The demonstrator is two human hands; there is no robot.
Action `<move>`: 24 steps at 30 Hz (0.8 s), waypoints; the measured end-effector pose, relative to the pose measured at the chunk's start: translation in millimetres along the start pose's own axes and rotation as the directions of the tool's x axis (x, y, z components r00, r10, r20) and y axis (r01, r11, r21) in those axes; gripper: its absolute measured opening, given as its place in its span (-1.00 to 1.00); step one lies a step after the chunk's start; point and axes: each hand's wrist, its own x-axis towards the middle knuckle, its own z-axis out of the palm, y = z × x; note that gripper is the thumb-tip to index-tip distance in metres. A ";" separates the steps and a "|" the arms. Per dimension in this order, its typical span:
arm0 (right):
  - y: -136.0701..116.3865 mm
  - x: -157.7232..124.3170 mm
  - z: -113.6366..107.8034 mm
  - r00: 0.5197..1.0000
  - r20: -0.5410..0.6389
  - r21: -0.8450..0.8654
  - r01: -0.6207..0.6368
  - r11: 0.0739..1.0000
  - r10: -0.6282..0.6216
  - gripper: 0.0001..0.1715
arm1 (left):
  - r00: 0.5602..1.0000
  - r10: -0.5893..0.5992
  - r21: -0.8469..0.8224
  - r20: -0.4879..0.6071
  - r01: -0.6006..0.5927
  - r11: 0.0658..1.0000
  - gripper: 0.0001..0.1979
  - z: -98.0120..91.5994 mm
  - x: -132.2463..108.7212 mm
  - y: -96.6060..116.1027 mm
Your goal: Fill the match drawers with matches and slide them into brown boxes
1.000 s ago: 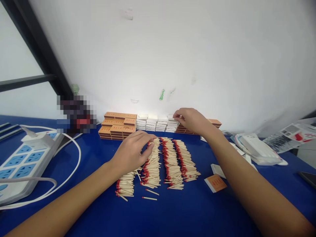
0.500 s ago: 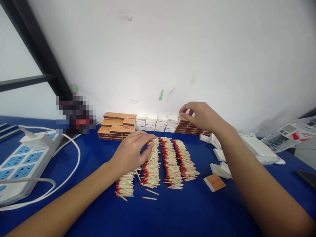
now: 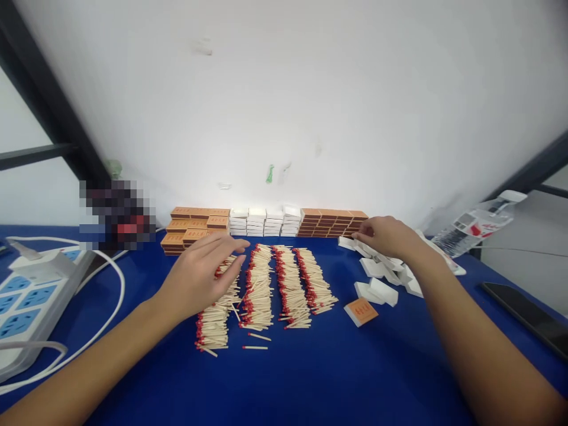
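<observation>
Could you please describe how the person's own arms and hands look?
The left grip and the right grip are bare human hands, with no gloves or rings visible. The left forearm and right forearm are uncovered too, with no sleeve, watch or bracelet showing.

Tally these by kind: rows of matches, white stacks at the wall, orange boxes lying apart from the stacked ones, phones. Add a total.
Match rows: 4
White stacks: 4
Orange box lying apart: 1
Phone: 1
Total: 10
</observation>
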 end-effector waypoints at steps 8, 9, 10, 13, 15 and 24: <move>15.2 -2.2 21.7 0.999 0.043 0.019 -0.021 1.000 0.020 -0.58 | 0.998 -0.054 0.016 -0.018 0.055 0.998 -0.82 -4.3 -10.9 -4.8; 16.3 -2.9 21.6 0.999 0.033 0.030 -0.007 1.000 0.006 -0.58 | 0.999 -0.047 0.025 -0.009 0.047 0.999 -0.82 -3.4 -11.7 -4.1; 17.5 -3.9 21.2 1.000 0.020 0.026 -0.006 1.000 0.006 -0.57 | 0.999 -0.038 0.036 0.001 0.038 0.999 -0.81 -2.5 -12.4 -3.5; 19.8 -7.7 19.2 0.997 -0.027 -0.045 -0.073 0.996 0.072 -0.60 | 0.999 -0.001 0.064 0.033 -0.001 0.998 -0.79 -0.2 -14.2 -3.1; 18.4 -9.7 16.5 0.994 -0.065 -0.078 -0.095 0.992 0.090 -0.63 | 0.999 0.023 0.075 0.046 -0.026 0.997 -0.79 1.0 -14.7 -4.1; -14.0 -51.9 -28.4 0.828 0.376 0.460 0.225 0.859 -0.417 -0.59 | 0.998 0.034 0.080 0.062 -0.039 0.996 -0.83 -0.8 -11.2 -6.3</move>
